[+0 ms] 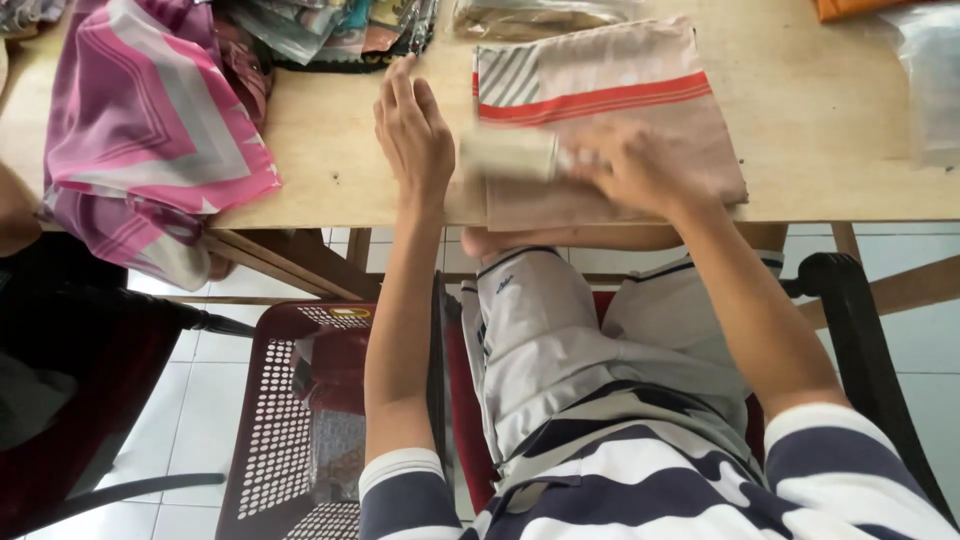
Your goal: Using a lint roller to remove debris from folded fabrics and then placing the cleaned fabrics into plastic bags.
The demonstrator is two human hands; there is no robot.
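I take the folded beige cloth (640, 110) as my landmark. It lies flat on the wooden table (330, 160), right at the near edge, its long axis running left to right, a red stripe across its upper part and a grey striped patch at its top left corner.

My right hand (625, 165) rests on the cloth's near half, palm down. It is blurred, so I cannot tell whether the fingers pinch the fabric or only press it. My left hand (412, 130) lies flat and released on the bare table just left of the cloth, fingers pointing away from me, gripping nothing. Between the two hands, at the cloth's left edge, sits a pale blurred thing (508, 153); I cannot tell if it is a folded flap or something separate. The right hand is the nearer one, already on the cloth; the left is just beside it.

Well left of the cloth a pink and grey scarf (150, 120) drapes over the table's edge. Beyond the cloth lie clear plastic packets (330, 30). Below the table, left of the cloth, stands a red perforated chair (280, 420) on a white tiled floor (200, 400).
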